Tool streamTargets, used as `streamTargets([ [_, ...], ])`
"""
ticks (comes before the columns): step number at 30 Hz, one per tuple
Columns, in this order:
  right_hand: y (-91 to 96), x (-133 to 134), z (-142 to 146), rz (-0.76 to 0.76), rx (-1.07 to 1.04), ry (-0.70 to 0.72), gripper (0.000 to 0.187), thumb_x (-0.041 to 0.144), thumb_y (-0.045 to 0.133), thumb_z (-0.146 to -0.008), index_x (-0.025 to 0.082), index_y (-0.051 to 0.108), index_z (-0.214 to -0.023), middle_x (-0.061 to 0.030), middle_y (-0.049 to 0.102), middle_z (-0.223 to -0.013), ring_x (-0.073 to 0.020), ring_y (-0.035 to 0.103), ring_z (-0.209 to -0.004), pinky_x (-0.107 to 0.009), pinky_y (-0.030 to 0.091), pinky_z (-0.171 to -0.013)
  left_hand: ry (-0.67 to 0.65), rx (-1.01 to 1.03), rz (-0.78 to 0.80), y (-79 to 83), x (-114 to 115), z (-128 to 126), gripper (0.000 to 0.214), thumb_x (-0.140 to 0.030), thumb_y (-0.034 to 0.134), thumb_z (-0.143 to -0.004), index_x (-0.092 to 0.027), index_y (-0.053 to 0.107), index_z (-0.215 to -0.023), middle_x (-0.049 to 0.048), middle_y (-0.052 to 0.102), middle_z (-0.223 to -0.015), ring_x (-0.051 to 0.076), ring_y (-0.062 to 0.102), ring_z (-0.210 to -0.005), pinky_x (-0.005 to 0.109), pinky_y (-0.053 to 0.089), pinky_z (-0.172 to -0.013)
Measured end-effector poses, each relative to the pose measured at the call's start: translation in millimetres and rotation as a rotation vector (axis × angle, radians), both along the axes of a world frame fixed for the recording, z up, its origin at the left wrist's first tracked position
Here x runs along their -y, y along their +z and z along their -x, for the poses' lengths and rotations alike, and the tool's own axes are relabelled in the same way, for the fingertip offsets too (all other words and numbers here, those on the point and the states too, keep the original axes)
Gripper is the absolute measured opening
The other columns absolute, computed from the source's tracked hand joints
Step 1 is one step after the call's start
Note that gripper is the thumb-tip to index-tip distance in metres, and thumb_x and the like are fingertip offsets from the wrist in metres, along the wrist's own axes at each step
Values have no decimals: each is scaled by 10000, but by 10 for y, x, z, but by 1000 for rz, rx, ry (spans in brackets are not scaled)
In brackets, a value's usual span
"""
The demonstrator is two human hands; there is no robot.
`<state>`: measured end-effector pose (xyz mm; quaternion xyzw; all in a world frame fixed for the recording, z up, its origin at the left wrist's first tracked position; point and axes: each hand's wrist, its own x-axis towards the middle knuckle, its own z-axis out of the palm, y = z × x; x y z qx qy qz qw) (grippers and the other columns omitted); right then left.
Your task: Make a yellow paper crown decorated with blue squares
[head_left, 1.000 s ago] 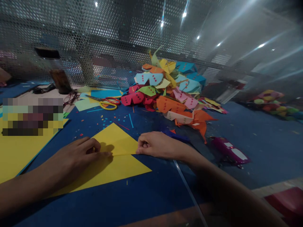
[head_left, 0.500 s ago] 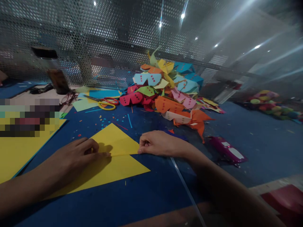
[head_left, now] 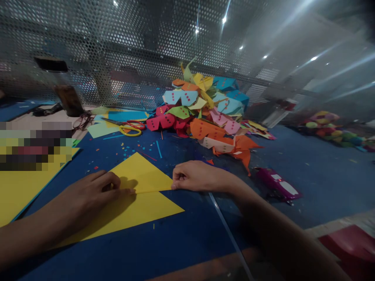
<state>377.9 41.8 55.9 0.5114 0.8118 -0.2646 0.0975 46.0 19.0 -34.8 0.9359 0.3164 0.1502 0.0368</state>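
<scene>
A folded sheet of yellow paper (head_left: 145, 169) lies on the blue table, with one pointed flap turned away from me and another part spreading toward me. My left hand (head_left: 84, 201) rests on its left portion, fingers curled and a fingertip pressed along the fold line. At the fold's right end, my right hand (head_left: 195, 175) pinches the paper's corner between thumb and fingers. The left hand's palm hides some of the sheet beneath it.
Beyond the hands rises a heap of colourful folded paper shapes (head_left: 202, 105). Scissors (head_left: 131, 128) lie left of it among paper scraps. A purple case (head_left: 277, 183) is at right, a dark-lidded jar (head_left: 68, 97) at back left, and yellow sheets (head_left: 26, 191) at left.
Both hands keep their places on the yellow paper. The whole view has shifted slightly, so things appear a little further left.
</scene>
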Motion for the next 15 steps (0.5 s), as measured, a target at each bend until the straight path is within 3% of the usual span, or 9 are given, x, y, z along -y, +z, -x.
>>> streamTargets([
  [15,3,-14,-54,-1,18,31,220,390,721,-944,190,692,-857,-2,707,-859,-143,574,-731,-256,305,-620,24,-5,22,37,39,-8,635,-38,397,-963,-423,670,-1389,29,712,-1082,222,681,-918,431,496,-986],
])
